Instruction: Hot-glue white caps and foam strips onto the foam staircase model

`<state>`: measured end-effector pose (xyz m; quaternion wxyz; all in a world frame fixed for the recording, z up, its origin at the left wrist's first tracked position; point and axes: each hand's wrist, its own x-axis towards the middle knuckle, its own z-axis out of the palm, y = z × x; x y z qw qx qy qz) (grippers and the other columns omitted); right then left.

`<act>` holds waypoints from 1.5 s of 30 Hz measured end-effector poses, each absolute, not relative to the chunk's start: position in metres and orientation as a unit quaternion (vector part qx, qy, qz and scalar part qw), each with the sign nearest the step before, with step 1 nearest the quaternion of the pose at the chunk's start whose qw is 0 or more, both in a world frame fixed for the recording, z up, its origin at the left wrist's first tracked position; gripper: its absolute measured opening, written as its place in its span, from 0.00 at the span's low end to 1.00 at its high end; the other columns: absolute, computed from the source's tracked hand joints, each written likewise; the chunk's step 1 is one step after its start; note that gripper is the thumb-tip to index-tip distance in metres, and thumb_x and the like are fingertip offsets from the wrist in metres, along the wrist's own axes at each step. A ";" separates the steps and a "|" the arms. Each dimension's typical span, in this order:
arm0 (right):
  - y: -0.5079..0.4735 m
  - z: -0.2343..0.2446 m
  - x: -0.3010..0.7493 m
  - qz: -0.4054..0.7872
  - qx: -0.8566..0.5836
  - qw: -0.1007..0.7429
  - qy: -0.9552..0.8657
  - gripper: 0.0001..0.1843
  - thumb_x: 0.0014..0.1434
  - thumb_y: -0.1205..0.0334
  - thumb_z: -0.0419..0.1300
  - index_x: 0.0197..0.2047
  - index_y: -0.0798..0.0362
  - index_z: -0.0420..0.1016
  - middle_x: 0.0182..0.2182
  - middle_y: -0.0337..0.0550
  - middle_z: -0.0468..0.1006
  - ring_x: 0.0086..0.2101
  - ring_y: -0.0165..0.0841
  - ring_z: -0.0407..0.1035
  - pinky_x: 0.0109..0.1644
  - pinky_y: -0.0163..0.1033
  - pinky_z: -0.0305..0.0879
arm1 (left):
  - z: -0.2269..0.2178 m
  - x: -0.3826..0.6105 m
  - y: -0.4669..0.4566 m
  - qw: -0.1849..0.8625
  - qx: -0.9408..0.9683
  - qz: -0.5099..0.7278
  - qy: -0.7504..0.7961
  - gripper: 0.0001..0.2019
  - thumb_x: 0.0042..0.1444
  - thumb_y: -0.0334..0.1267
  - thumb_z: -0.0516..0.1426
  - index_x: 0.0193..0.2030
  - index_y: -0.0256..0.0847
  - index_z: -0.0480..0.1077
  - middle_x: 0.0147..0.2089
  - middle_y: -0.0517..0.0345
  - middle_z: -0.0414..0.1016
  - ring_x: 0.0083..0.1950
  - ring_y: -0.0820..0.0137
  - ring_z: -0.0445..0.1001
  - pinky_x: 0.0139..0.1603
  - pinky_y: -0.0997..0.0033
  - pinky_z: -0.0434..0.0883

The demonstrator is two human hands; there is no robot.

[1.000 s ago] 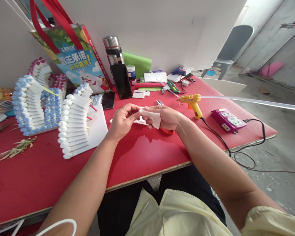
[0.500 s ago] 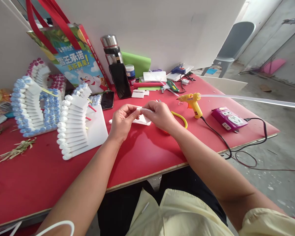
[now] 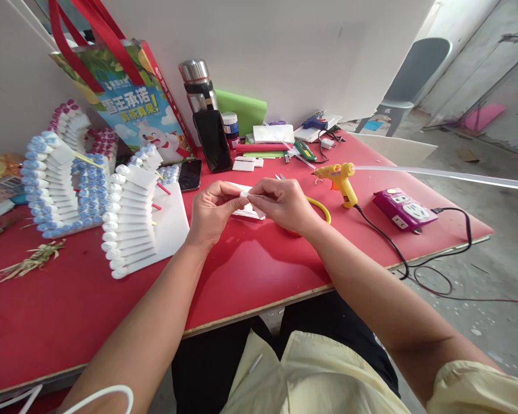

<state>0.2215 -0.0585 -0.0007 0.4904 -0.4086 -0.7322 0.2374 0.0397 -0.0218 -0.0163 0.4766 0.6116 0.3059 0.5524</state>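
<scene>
Pinched between the thumbs and fingers of my left hand (image 3: 210,211) and my right hand (image 3: 281,202) is a small white rolled piece (image 3: 244,194). Its material is too small to make out, and fingertips cover part of it. Just beneath and behind the hands lie white paper pieces (image 3: 254,215) on the red table. Scissors with a yellow handle (image 3: 323,208) lie partly hidden under my right hand. To the left stands a fan-shaped row of white folded pieces with rounded white tips (image 3: 132,221), resting on a white board (image 3: 176,221).
A yellow glue gun (image 3: 340,179) with a long clear stick and a purple power strip (image 3: 403,210) sit at right, their cords running over the table edge. Behind are a phone (image 3: 212,141), a steel thermos (image 3: 195,72) and a gift bag (image 3: 142,109). Blue-tipped paper pieces (image 3: 47,184) stand far left.
My fingers have shifted slightly around the small white piece, so more of it shows between them. The whole view has moved a little; the objects on the table stay put.
</scene>
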 end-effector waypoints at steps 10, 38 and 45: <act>-0.059 0.001 0.222 0.246 -0.399 0.490 -0.735 0.13 0.64 0.56 0.61 0.34 0.57 0.78 0.24 0.38 0.73 0.26 0.28 0.61 0.31 0.35 0.55 | -0.009 0.034 -0.022 0.488 0.635 0.510 0.314 0.13 0.45 0.40 0.73 0.38 0.41 0.83 0.35 0.55 0.81 0.32 0.69 0.78 0.36 0.68 0.77; -0.048 -0.007 0.223 0.349 -0.475 0.492 -0.641 0.11 0.59 0.55 0.64 0.32 0.55 0.76 0.21 0.37 0.75 0.21 0.28 0.68 0.28 0.34 0.63 | -0.007 0.039 -0.030 0.430 0.672 0.484 0.360 0.17 0.55 0.49 0.67 0.46 0.40 0.84 0.38 0.52 0.84 0.37 0.64 0.80 0.44 0.65 0.78; -0.055 -0.003 0.221 0.294 -0.459 0.505 -0.670 0.10 0.61 0.57 0.61 0.33 0.54 0.75 0.23 0.38 0.76 0.24 0.29 0.67 0.31 0.34 0.61 | -0.004 0.042 -0.035 0.406 0.669 0.517 0.347 0.13 0.55 0.45 0.67 0.40 0.38 0.82 0.34 0.54 0.82 0.32 0.68 0.80 0.39 0.67 0.78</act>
